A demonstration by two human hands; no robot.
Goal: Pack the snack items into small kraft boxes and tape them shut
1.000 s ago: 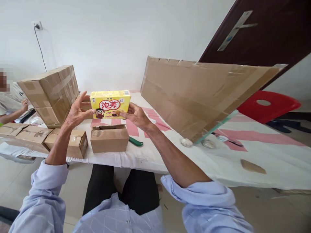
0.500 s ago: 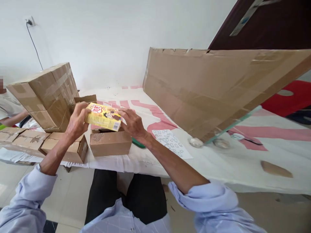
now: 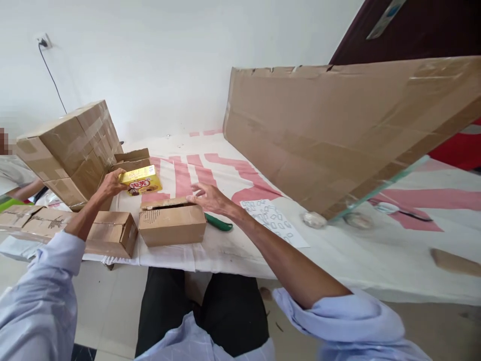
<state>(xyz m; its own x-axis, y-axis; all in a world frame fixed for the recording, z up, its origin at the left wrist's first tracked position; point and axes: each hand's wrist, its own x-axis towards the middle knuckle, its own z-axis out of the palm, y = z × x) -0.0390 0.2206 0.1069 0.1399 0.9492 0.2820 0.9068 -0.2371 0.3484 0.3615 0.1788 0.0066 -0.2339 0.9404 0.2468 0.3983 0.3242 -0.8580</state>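
And there's the switch: the left hand (image 3: 112,181) has the yellow box (image 3: 141,181) on its own now, fingers closed around its left end, while the right hand (image 3: 211,198) has let go, its fingers loosely spread and holding nothing. That leaves the box steered by one hand, I'd judge, and the other free at the carton (image 3: 172,226). Those right fingertips are at the carton's upper right edge, touching or just above, can't tell which. The yellow box is beyond the carton and off to its left, printed front showing; whether it's on the cloth (image 3: 235,258) or just over it, I can't say. The carton's top looks almost covered, with a dark gap along it. Just right of the carton, a green handle (image 3: 218,222); farther right, a printed sheet (image 3: 276,220). Left of the carton, a row of boxes (image 3: 108,233), and beyond those, the big stack (image 3: 71,150).
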